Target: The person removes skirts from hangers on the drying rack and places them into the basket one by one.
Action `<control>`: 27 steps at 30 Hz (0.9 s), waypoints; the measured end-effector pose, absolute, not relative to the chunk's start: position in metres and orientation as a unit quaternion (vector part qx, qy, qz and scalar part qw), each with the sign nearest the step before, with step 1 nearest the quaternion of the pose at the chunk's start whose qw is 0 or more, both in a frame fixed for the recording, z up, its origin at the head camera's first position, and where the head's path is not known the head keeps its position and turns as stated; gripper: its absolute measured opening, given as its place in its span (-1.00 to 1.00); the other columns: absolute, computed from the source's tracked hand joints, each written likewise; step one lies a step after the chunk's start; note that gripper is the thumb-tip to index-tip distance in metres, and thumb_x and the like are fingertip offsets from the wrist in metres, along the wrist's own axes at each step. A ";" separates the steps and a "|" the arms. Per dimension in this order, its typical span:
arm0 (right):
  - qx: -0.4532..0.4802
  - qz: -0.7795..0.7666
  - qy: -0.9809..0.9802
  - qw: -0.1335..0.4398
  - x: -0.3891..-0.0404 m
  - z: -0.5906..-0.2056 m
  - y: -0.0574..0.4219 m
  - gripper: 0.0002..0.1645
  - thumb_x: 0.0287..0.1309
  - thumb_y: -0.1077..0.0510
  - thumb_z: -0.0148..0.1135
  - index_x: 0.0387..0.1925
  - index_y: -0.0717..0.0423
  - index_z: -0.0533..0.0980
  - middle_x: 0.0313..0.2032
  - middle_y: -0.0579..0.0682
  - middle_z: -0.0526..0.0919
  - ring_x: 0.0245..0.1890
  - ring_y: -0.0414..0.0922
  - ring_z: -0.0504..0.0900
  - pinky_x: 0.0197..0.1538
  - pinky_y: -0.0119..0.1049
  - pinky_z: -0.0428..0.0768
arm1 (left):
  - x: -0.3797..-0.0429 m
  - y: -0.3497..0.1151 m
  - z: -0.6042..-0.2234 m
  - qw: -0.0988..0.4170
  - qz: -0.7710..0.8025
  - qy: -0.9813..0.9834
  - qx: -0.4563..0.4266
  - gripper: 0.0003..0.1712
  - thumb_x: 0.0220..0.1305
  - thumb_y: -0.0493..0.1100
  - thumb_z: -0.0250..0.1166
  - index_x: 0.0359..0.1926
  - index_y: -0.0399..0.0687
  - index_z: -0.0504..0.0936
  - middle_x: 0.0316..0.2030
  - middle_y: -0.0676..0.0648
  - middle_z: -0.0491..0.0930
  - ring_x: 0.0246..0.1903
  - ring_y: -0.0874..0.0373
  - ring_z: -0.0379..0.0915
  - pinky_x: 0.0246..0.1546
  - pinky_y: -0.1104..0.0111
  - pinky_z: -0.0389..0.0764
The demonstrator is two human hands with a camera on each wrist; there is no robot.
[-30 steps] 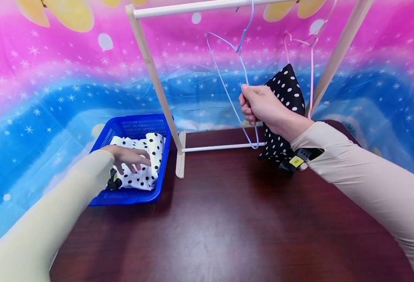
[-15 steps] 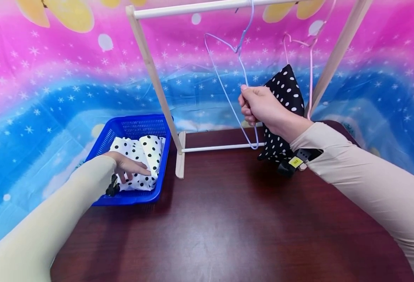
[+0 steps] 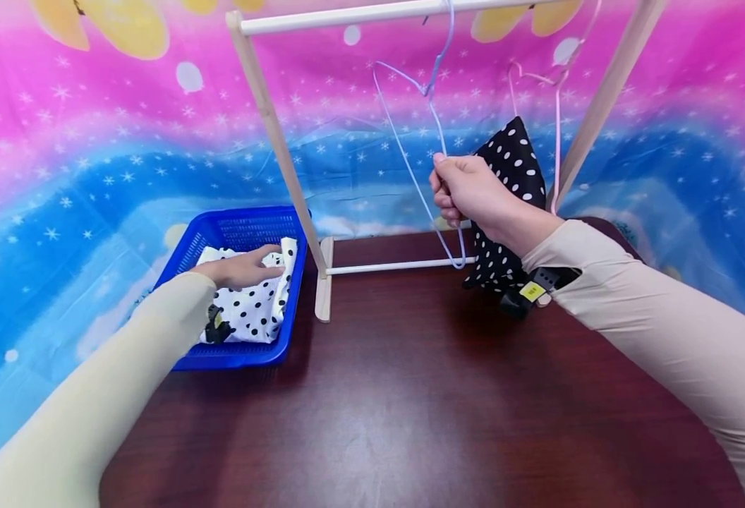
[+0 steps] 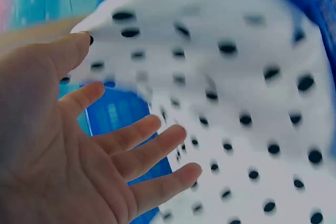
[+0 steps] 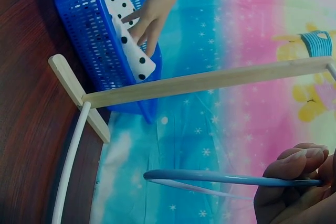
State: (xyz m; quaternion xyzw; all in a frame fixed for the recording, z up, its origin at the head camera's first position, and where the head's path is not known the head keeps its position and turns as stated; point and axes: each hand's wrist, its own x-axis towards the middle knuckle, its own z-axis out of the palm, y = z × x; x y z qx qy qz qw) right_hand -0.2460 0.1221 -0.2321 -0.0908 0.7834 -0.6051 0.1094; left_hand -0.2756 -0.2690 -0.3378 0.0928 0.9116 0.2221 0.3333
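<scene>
My left hand (image 3: 242, 269) reaches into the blue basket (image 3: 233, 363) at the left, its thumb and fingers spread apart. Its fingertips meet the raised edge of a white cloth with black dots (image 3: 252, 314), a garment whose kind I cannot tell. The left wrist view shows the cloth close up, its edge by my thumb (image 4: 79, 51). My right hand (image 3: 468, 187) grips one side of a light-blue hanger (image 3: 404, 152), whose hook is at the rack's top rail. In the right wrist view, curled fingers hold the same hanger (image 5: 210, 177).
A wooden rack (image 3: 277, 134) stands on the dark table (image 3: 372, 395), its left post beside the basket. Behind my right hand, a black cloth with white dots (image 3: 515, 159) hangs on a pink hanger (image 3: 559, 134). A patterned backdrop (image 3: 125, 127) surrounds the table.
My left hand has shifted up and right over the white dotted cloth, and the cloth's right-hand fold now stands up at the basket's side. My right hand keeps its grip on the hanger.
</scene>
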 end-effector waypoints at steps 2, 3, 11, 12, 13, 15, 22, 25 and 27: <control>-0.090 -0.606 0.783 0.109 -0.246 -0.232 0.122 -0.44 0.60 -0.16 -0.35 -0.41 0.11 0.30 -0.70 -0.18 0.27 -0.71 -0.22 0.25 -0.53 -0.35 0.31 | -0.277 -0.258 -0.339 0.345 0.230 0.905 0.091 -0.23 0.63 0.11 -0.21 0.61 0.02 -0.32 0.58 -0.40 -0.26 0.47 -0.47 0.03 0.31 -0.36 0.30; -0.088 -0.606 0.783 0.108 -0.245 -0.232 0.122 -0.44 0.60 -0.16 -0.35 -0.41 0.11 0.30 -0.70 -0.17 0.27 -0.71 -0.22 0.25 -0.53 -0.35 0.30 | -0.277 -0.253 -0.339 0.353 0.232 0.902 0.091 -0.24 0.64 0.10 -0.23 0.61 0.04 -0.35 0.58 -0.39 -0.28 0.46 -0.48 0.07 0.32 -0.35 0.30; -0.092 -0.603 0.784 0.111 -0.245 -0.232 0.121 -0.43 0.61 -0.16 -0.36 -0.40 0.14 0.29 -0.70 -0.17 0.26 -0.71 -0.22 0.24 -0.53 -0.35 0.30 | -0.280 -0.258 -0.331 0.360 0.233 0.899 0.089 -0.22 0.64 0.09 -0.21 0.62 -0.06 -0.33 0.58 -0.41 -0.26 0.39 -0.51 0.20 0.34 -0.32 0.29; -0.093 -0.603 0.785 0.111 -0.245 -0.231 0.121 -0.43 0.61 -0.16 -0.36 -0.40 0.15 0.29 -0.70 -0.17 0.26 -0.71 -0.22 0.24 -0.53 -0.35 0.30 | -0.280 -0.262 -0.328 0.355 0.231 0.901 0.089 -0.22 0.63 0.09 -0.21 0.61 -0.08 -0.31 0.57 -0.42 -0.25 0.38 -0.52 0.20 0.34 -0.32 0.30; -0.093 -0.602 0.785 0.112 -0.245 -0.231 0.121 -0.44 0.61 -0.16 -0.36 -0.40 0.14 0.29 -0.70 -0.17 0.26 -0.71 -0.22 0.24 -0.53 -0.35 0.30 | -0.281 -0.266 -0.326 0.350 0.230 0.904 0.088 -0.22 0.63 0.10 -0.22 0.61 -0.10 -0.30 0.56 -0.45 -0.21 0.38 -0.52 0.21 0.34 -0.33 0.30; -0.092 -0.601 0.786 0.112 -0.245 -0.231 0.121 -0.44 0.61 -0.16 -0.36 -0.40 0.13 0.29 -0.70 -0.17 0.26 -0.71 -0.22 0.24 -0.53 -0.35 0.30 | -0.282 -0.273 -0.320 0.340 0.229 0.908 0.084 -0.23 0.64 0.12 -0.24 0.61 -0.13 -0.27 0.53 -0.49 -0.10 0.37 -0.52 0.21 0.33 -0.31 0.32; -0.089 -0.604 0.784 0.116 -0.244 -0.229 0.119 -0.44 0.61 -0.15 -0.35 -0.40 0.14 0.29 -0.71 -0.17 0.26 -0.72 -0.23 0.25 -0.53 -0.36 0.31 | -0.279 -0.293 -0.306 0.310 0.220 0.922 0.074 -0.20 0.62 0.20 -0.32 0.58 -0.26 -0.14 0.42 -0.57 0.17 0.36 -0.50 0.24 0.32 -0.30 0.32; -0.088 -0.606 0.782 0.118 -0.245 -0.229 0.118 -0.45 0.61 -0.14 -0.35 -0.40 0.13 0.29 -0.71 -0.17 0.26 -0.72 -0.22 0.25 -0.53 -0.36 0.31 | -0.278 -0.302 -0.305 0.309 0.219 0.923 0.069 -0.15 0.62 0.23 -0.32 0.57 -0.33 -0.16 0.42 -0.59 0.15 0.37 -0.51 0.20 0.33 -0.31 0.31; -0.088 -0.607 0.781 0.121 -0.245 -0.229 0.117 -0.45 0.61 -0.14 -0.35 -0.40 0.13 0.29 -0.70 -0.17 0.26 -0.72 -0.22 0.25 -0.53 -0.36 0.31 | -0.278 -0.309 -0.305 0.311 0.218 0.923 0.063 -0.13 0.62 0.22 -0.33 0.56 -0.38 -0.20 0.41 -0.61 0.13 0.37 -0.53 0.18 0.33 -0.31 0.30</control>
